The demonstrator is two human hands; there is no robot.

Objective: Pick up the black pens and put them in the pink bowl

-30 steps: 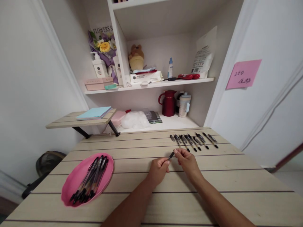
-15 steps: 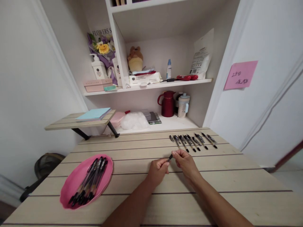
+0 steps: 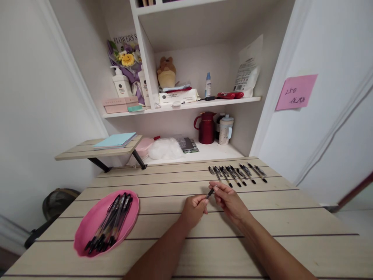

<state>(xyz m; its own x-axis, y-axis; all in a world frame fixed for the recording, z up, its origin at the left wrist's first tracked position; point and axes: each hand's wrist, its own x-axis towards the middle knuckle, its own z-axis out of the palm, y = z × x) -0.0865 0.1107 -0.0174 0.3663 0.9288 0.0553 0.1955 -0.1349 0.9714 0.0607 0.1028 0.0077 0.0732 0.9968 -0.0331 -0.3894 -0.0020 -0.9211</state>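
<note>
In the head view a black pen [image 3: 210, 193] is held between my two hands over the middle of the table. My left hand [image 3: 194, 210] is closed around its lower part, hiding most of it. At the upper end, the thumb and index finger of my right hand [image 3: 229, 199] pinch the tip, the index finger reaching past it. Beyond my right hand lies a row of black pens [image 3: 233, 175] with several small separate parts beside them. To the left, a pink scalloped tray [image 3: 84, 225] holds several black pens [image 3: 112, 221] in a pile.
The slatted wooden table [image 3: 163, 182] fills the foreground. A small raised stand [image 3: 78, 152] with blue paper [image 3: 114, 140] is at the back left. Behind are white shelves with a red thermos jug [image 3: 206, 128], a pale cup [image 3: 225, 131] and a white plastic bag [image 3: 165, 149].
The index finger of my right hand has stretched out further along the pen's tip. My left hand and the pen have hardly moved.
</note>
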